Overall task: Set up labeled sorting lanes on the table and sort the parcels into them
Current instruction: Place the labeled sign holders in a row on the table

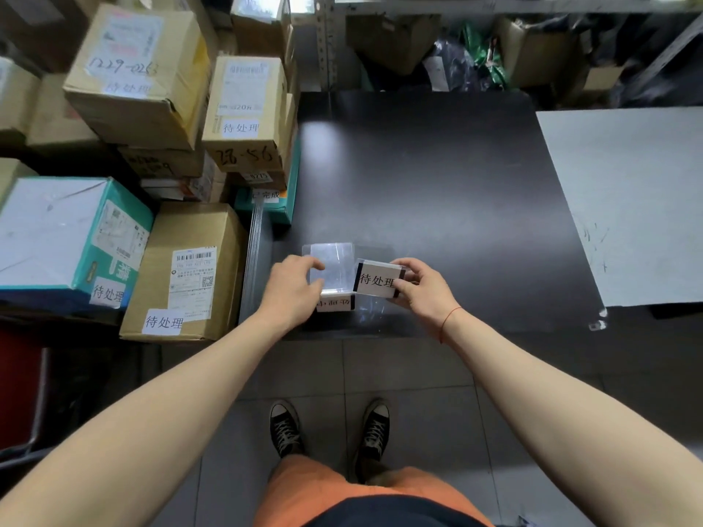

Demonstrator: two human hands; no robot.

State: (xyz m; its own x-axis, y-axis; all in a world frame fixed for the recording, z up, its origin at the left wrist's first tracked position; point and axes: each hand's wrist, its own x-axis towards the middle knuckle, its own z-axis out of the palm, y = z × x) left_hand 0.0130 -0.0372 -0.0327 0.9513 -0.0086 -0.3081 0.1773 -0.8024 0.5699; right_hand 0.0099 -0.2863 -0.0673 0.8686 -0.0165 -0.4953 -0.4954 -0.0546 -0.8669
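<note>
Clear acrylic sign holder (333, 268), lower centre of frame, near front edge of black table (437, 176); left hand (291, 289) curled over top, steadying it. Second label stand reading 待处理 (378, 279) pinched between thumb and fingers of right hand (420, 289), just right of first; likely being separated for lane marking. Third label (334, 304) underneath, partly hidden. Cardboard parcels (182, 271) stacked at left, tagged 待处理, unsorted, sealed; contents unseen. Grey board (627, 203) at right.

Lying at three o'clock: grey board (627, 192). Standing at six: black sneakers (329, 427) on floor tiles (411, 370).
</note>
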